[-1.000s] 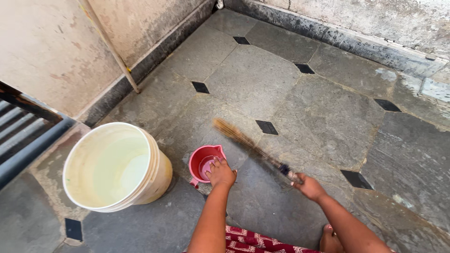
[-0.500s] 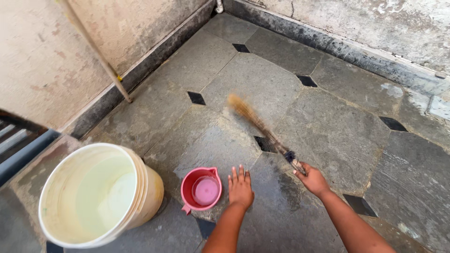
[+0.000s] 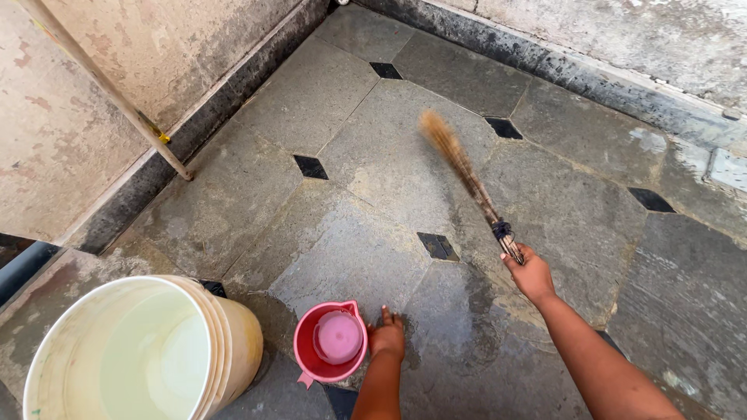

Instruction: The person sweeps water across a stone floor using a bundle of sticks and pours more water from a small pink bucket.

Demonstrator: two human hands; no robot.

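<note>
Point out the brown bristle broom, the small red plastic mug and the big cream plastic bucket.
brown bristle broom (image 3: 467, 175), head view, middle of the bristles.
small red plastic mug (image 3: 305, 346), head view, left rim.
big cream plastic bucket (image 3: 237, 338), head view, outer wall.

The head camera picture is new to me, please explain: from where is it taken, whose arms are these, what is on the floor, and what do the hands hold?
There is no machine here. The picture comes from a camera worn on a person's head, looking down, so the two bare arms coming in from the bottom edge are that person's own.

The right hand grips the bound end of a thin stick broom. Its brush end points away over the floor and looks blurred.

The left hand rests flat on the floor, fingers spread, beside a small red mug. It holds nothing.

To the left of the mug stands a large cream bucket with water in it.

The floor is grey stone tiles with small black diamond inlays, partly wet. A thin pole leans against the stained wall at upper left.
</note>
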